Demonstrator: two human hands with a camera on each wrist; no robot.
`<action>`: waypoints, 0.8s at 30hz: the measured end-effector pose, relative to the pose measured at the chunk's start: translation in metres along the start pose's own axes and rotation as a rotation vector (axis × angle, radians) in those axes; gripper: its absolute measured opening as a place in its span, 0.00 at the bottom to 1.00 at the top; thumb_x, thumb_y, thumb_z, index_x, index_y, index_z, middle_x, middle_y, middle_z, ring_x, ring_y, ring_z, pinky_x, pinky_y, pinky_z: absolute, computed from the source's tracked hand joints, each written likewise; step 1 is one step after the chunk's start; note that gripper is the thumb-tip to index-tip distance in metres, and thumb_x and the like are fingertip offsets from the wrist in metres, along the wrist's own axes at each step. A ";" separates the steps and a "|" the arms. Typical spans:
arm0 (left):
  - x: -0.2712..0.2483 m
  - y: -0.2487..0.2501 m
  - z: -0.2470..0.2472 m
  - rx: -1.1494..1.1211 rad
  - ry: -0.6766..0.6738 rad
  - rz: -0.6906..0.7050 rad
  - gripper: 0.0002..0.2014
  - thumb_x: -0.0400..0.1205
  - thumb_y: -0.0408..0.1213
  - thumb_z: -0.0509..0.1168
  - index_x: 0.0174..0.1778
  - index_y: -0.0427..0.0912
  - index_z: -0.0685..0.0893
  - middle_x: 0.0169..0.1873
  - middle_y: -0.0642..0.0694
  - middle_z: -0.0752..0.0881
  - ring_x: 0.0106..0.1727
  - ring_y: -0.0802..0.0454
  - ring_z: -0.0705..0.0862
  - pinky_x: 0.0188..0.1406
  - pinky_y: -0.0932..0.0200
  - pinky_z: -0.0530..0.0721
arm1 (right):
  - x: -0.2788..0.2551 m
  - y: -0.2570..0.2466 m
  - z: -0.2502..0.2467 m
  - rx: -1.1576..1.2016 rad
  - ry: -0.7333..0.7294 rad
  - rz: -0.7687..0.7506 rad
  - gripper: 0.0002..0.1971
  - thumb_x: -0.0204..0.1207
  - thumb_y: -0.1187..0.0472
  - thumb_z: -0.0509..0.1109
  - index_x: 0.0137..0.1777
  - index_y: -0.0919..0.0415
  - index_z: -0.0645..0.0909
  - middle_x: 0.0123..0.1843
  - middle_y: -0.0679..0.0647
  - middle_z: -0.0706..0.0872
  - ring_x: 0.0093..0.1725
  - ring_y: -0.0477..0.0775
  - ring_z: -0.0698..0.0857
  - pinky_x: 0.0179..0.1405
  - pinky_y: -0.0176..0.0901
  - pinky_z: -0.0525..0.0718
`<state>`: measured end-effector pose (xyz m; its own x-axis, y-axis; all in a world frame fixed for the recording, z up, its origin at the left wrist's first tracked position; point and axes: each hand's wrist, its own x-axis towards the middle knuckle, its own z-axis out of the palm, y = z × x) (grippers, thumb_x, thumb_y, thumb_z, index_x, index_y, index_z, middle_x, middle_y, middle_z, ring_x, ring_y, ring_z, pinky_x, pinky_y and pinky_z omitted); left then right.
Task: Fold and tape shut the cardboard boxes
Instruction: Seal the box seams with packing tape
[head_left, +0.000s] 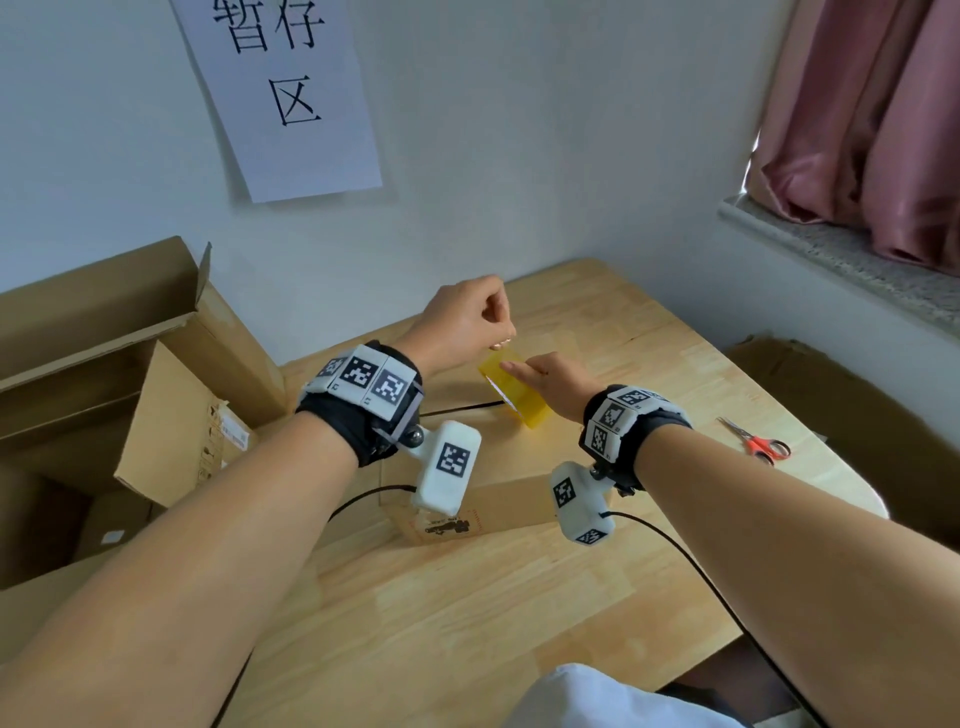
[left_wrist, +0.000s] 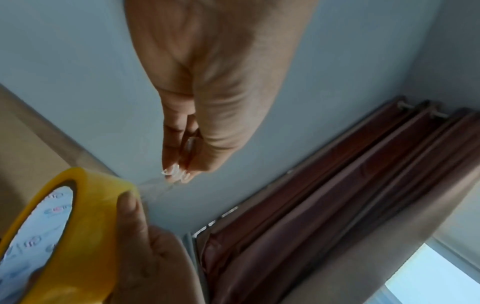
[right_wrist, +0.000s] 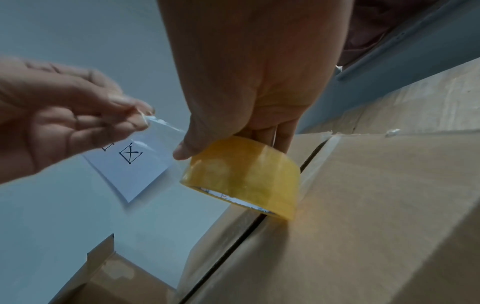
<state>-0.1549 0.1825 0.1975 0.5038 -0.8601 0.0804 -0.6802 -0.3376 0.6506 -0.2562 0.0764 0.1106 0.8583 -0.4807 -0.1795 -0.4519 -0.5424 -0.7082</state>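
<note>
A yellow roll of clear tape (head_left: 511, 389) stands on edge on the closed top of a small cardboard box (head_left: 509, 501) on the wooden table. My right hand (head_left: 519, 371) grips the roll (right_wrist: 246, 174), thumb on its rim, next to the dark seam between the flaps (right_wrist: 233, 236). My left hand (head_left: 503, 343) is raised just above and behind the roll. It pinches the free end of the tape (left_wrist: 166, 183) between thumb and fingertips (right_wrist: 141, 118). A short clear strip stretches from the roll (left_wrist: 78, 226) to that pinch.
Red-handled scissors (head_left: 758, 441) lie on the table (head_left: 467, 623) to the right. A large open cardboard box (head_left: 130, 364) stands at the left, and more cardboard (head_left: 831, 395) sits beyond the right edge. The wall carries a paper sign (head_left: 291, 93); a curtain (head_left: 872, 119) hangs at the right.
</note>
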 end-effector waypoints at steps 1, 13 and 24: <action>0.002 -0.006 -0.004 -0.038 0.007 -0.037 0.06 0.74 0.30 0.69 0.38 0.40 0.78 0.40 0.44 0.90 0.40 0.49 0.89 0.51 0.46 0.87 | 0.000 -0.002 -0.001 -0.007 -0.005 -0.004 0.27 0.82 0.42 0.58 0.27 0.59 0.61 0.27 0.52 0.64 0.27 0.50 0.63 0.27 0.41 0.62; 0.008 -0.052 -0.029 -0.180 0.018 -0.187 0.20 0.80 0.27 0.66 0.68 0.45 0.77 0.41 0.42 0.90 0.38 0.51 0.86 0.51 0.62 0.86 | -0.001 -0.005 0.009 0.118 -0.024 -0.077 0.19 0.81 0.49 0.64 0.65 0.60 0.71 0.55 0.55 0.84 0.48 0.53 0.80 0.43 0.41 0.75; 0.005 -0.024 -0.026 -0.201 0.017 0.031 0.08 0.79 0.29 0.67 0.51 0.46 0.83 0.39 0.39 0.90 0.41 0.47 0.88 0.48 0.60 0.86 | 0.018 -0.016 0.007 0.266 0.073 -0.048 0.12 0.81 0.56 0.63 0.64 0.51 0.71 0.27 0.49 0.70 0.24 0.48 0.68 0.23 0.38 0.66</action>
<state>-0.1216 0.1965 0.2019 0.4941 -0.8618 0.1144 -0.5763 -0.2262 0.7853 -0.2319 0.0817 0.1140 0.8533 -0.5120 -0.0986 -0.3229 -0.3704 -0.8709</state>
